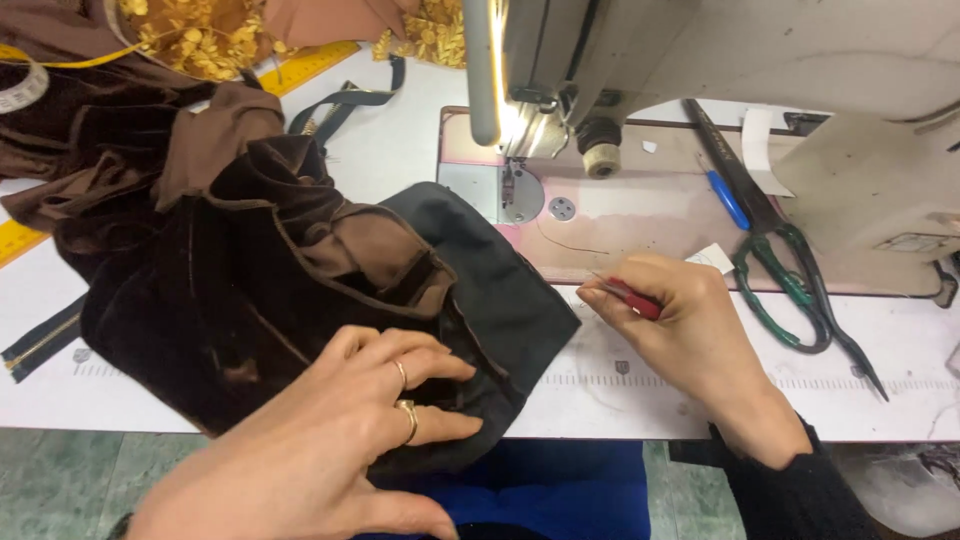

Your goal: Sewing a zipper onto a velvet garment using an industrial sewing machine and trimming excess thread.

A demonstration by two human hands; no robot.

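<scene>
Pressing down on a dark brown velvet garment (230, 290), the left hand (330, 440) is lying with its fingers spread flat across the cloth near the front edge of the white table (620, 390); it is gripping nothing, only holding the fabric in place. Two rings are showing on its fingers. The garment is lying bunched on the left half of the table, with a black lining piece (500, 290) folding out toward the sewing machine (700, 70).

The right hand (690, 320) is closing its thumb and fingers around a small red-handled tool (628, 296), whose thin metal tip is pointing left toward the edge of the black lining, just beside it. This hand is resting on the table in front of the machine bed.

Green-handled scissors (790, 290) are lying to the right of that hand, close by, with a blue pen (728, 200) beside their blades. A yellow ruler (310, 66) is lying at the far left.
</scene>
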